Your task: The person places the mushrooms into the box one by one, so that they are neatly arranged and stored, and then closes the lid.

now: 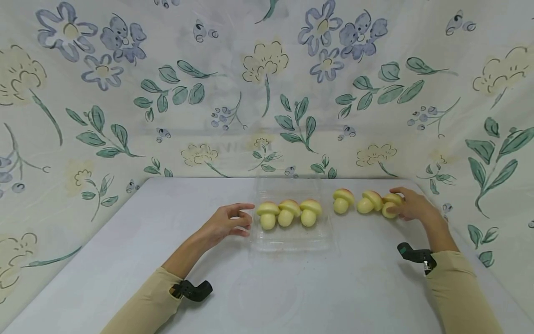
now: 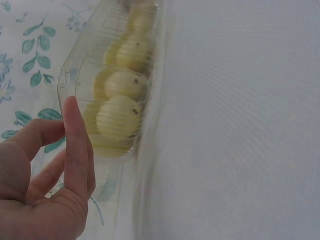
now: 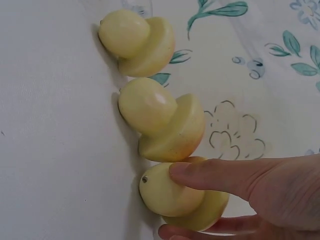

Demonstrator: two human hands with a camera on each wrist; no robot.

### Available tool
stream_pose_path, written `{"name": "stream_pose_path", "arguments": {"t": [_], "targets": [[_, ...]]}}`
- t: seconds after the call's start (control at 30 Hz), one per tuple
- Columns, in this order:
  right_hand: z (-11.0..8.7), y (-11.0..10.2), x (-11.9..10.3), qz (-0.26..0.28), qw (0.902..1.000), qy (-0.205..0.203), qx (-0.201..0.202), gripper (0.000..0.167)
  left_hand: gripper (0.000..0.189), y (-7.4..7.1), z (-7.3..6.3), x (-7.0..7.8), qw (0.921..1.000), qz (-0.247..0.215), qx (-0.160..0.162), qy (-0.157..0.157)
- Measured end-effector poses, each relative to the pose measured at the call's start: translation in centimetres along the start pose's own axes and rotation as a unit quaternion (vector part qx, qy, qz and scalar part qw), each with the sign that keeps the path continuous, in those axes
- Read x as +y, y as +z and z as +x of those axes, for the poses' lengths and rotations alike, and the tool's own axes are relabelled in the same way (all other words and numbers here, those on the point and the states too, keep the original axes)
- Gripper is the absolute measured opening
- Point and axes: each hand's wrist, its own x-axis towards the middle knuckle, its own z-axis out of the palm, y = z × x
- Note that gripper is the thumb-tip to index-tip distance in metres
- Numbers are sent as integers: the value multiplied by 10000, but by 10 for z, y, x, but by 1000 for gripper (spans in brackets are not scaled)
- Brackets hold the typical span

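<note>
A clear plastic box stands on the white table with three yellow toy mushrooms in a row inside. My left hand is at the box's left side, fingers loosely extended; in the left wrist view the fingertips touch its wall. To the right of the box, two more toy mushrooms lie on the table. At the row's right end, my right hand pinches a third toy mushroom between thumb and fingers. Its cap is partly hidden behind the thumb.
The white table reaches back to a floral cloth backdrop. Dark wrist-worn devices sit at both sleeves. In the left wrist view the box wall stands between the hand and the mushrooms inside.
</note>
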Motion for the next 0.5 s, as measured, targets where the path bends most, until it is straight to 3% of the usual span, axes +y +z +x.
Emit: {"name": "stream_pose_path", "arguments": {"t": [0.5], "targets": [[3,2,0,-125,9998,163,26,79,54,0,0,0,10000,-18,17,3]]}}
